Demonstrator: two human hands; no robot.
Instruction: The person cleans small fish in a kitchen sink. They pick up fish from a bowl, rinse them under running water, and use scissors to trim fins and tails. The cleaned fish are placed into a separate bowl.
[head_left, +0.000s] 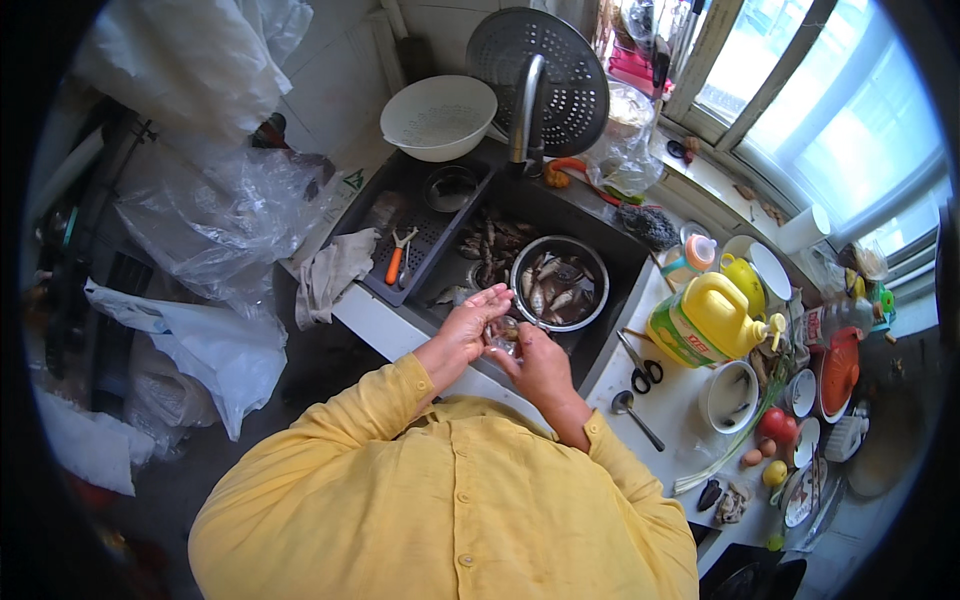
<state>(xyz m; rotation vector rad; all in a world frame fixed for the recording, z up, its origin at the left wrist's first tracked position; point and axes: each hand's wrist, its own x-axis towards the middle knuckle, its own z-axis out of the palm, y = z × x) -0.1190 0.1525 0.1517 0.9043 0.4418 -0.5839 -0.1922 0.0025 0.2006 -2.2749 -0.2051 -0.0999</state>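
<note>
Both my hands meet over the near edge of the dark sink (442, 289). A small, clear, shiny thing (502, 336) lies between them; I cannot tell what it is. My left hand (469, 326) is tilted with its fingers stretched out beside it. My right hand (536, 360) grips it with thumb and fingers. Just beyond my hands, a metal bowl (605, 289) in the sink holds several small fish (537, 298) in dark liquid. A heap of dark scraps (491, 244) lies on the sink floor, left of the bowl.
An orange-handled peeler (394, 262) and a spoon lie in the sink's left tray, near a grey cloth (334, 274). Scissors (641, 367), a ladle (637, 420), a yellow oil jug (694, 322) and a white bowl (709, 401) stand or lie at right. The faucet (525, 112) rises behind.
</note>
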